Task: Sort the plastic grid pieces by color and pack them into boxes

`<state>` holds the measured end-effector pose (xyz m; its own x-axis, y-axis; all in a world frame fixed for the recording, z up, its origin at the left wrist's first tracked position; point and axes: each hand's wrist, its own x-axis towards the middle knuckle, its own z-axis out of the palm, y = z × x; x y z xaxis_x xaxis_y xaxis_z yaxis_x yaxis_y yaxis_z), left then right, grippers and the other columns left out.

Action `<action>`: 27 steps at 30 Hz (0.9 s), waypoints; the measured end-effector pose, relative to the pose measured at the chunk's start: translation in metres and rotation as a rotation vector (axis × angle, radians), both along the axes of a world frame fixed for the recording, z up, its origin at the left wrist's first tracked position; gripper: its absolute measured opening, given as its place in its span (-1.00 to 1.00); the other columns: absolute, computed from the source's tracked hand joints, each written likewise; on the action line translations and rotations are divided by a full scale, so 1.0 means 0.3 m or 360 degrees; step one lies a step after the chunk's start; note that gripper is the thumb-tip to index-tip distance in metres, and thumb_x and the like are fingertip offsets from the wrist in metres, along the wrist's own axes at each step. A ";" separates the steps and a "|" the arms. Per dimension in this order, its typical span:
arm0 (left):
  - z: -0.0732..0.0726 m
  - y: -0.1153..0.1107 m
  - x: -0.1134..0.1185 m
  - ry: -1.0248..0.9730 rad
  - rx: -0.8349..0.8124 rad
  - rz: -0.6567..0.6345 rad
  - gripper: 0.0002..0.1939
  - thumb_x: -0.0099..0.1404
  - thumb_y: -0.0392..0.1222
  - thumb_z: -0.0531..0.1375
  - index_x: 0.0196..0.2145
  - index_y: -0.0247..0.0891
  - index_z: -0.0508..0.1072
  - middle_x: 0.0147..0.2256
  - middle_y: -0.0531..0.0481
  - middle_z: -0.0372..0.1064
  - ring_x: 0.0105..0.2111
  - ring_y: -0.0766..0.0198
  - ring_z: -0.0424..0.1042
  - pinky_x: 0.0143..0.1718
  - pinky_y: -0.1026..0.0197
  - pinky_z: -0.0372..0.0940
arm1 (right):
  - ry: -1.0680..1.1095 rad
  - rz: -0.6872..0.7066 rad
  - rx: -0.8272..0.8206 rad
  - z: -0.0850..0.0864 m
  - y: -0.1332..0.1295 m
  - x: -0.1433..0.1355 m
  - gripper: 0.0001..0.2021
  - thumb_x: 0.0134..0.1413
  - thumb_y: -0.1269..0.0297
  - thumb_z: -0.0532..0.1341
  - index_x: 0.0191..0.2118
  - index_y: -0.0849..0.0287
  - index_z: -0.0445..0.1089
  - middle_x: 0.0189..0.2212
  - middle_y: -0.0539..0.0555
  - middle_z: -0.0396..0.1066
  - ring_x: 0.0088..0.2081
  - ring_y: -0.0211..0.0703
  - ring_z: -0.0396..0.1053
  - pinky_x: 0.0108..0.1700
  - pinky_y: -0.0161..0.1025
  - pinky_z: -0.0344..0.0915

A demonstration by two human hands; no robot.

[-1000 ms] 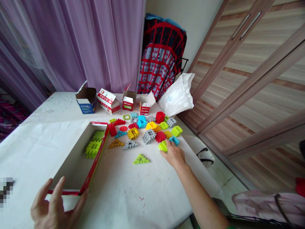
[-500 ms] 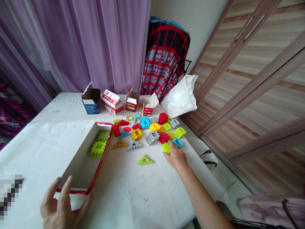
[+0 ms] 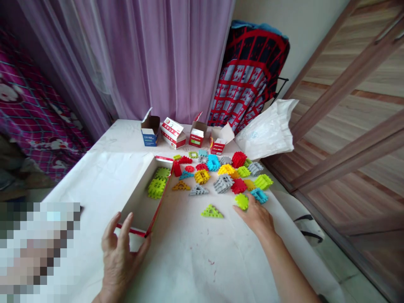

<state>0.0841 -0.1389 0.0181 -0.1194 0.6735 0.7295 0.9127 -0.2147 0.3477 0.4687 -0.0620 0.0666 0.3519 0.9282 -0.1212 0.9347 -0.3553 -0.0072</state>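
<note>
My right hand [image 3: 257,214] has its thumb and fingers around a lime-green round notched building block [image 3: 242,202] at the near right of the block pile. A blue block [image 3: 259,195] lies just beyond its fingers, and a red block [image 3: 239,185] is behind the green piece. With fingers spread, my left hand [image 3: 121,252] is at the near end of a shallow white box with red edges [image 3: 139,230]; its thumb is by the right corner. Inside the box's far part lie lime-green square blocks [image 3: 158,188]. A lime-green triangle block [image 3: 212,211] rests alone between the box and my right hand.
Yellow blocks [image 3: 202,176], grey blocks [image 3: 223,184] and other coloured ones spread across the white-covered table [image 3: 195,256]. Small cartons [image 3: 173,134] stand along the back beside a white bag [image 3: 268,130]. Past the table's right edge is a wooden wardrobe [image 3: 341,139].
The view has swung left, so everything sits further right in the picture. The round green block has come slightly nearer, away from the red one, in my right hand. The left hand stays by the box.
</note>
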 end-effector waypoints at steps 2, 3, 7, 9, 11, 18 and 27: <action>0.008 -0.003 0.003 0.0033 -0.0010 0.0010 -0.19 0.23 -0.11 0.28 0.36 -0.08 0.03 0.26 -0.30 0.06 0.22 -0.12 0.20 0.14 -0.13 0.27 | -0.0051 -0.0019 0.0004 -0.007 0.005 -0.003 -0.39 0.28 -0.06 0.00 0.24 0.35 0.12 0.01 0.39 0.44 -0.07 0.16 0.49 -0.10 -0.05 0.33; 0.011 -0.005 0.005 0.0044 -0.0011 0.0014 -0.19 0.24 -0.11 0.28 0.35 -0.09 0.03 0.25 -0.30 0.06 0.22 -0.11 0.20 0.14 -0.13 0.26 | -0.0075 -0.0018 0.0002 -0.012 0.008 -0.003 -0.41 0.30 -0.04 -0.04 0.22 0.34 0.15 -0.01 0.39 0.45 -0.10 0.16 0.50 -0.12 -0.04 0.34; 0.014 -0.011 0.006 0.0061 -0.0010 0.0011 -0.18 0.23 -0.12 0.28 0.36 -0.11 0.02 0.24 -0.32 0.06 0.22 -0.11 0.20 0.13 -0.12 0.27 | -0.0111 0.0007 -0.0023 -0.033 0.015 0.010 -0.45 0.30 0.02 -0.05 0.19 0.37 0.18 0.00 0.39 0.45 -0.08 0.13 0.50 -0.11 -0.07 0.35; 0.010 -0.014 0.005 0.0053 -0.0015 0.0009 -0.16 0.22 -0.13 0.29 0.36 -0.11 0.01 0.24 -0.32 0.05 0.22 -0.11 0.20 0.13 -0.12 0.27 | -0.0113 0.0004 -0.0038 -0.043 0.015 0.021 -0.43 0.29 0.01 -0.04 0.21 0.37 0.17 -0.01 0.39 0.45 -0.09 0.12 0.50 -0.12 -0.10 0.36; 0.007 -0.015 0.004 0.0040 -0.0016 0.0014 -0.14 0.21 -0.13 0.31 0.36 -0.10 0.01 0.24 -0.31 0.05 0.22 -0.11 0.20 0.13 -0.12 0.28 | -0.0119 0.0002 -0.0033 -0.052 0.014 0.031 -0.43 0.27 0.00 -0.04 0.21 0.35 0.17 -0.01 0.38 0.45 -0.11 0.11 0.51 -0.13 -0.10 0.36; 0.015 -0.012 0.008 0.0024 -0.0002 0.0009 -0.17 0.22 -0.13 0.29 0.35 -0.11 0.03 0.23 -0.31 0.07 0.21 -0.09 0.22 0.13 -0.10 0.28 | -0.0104 -0.0045 -0.0004 -0.054 0.022 0.033 -0.43 0.21 0.02 0.02 0.21 0.32 0.19 -0.04 0.35 0.47 -0.11 0.15 0.50 -0.13 -0.06 0.36; 0.017 -0.005 0.003 -0.0031 -0.0007 -0.0012 -0.14 0.19 -0.11 0.32 0.36 -0.01 0.02 0.26 -0.28 0.06 0.20 -0.13 0.23 0.13 -0.16 0.28 | 0.0111 0.0270 0.0128 -0.066 -0.033 0.022 -0.46 0.10 0.27 0.18 0.22 0.19 0.19 0.09 0.22 0.40 0.08 0.02 0.37 0.06 -0.17 0.25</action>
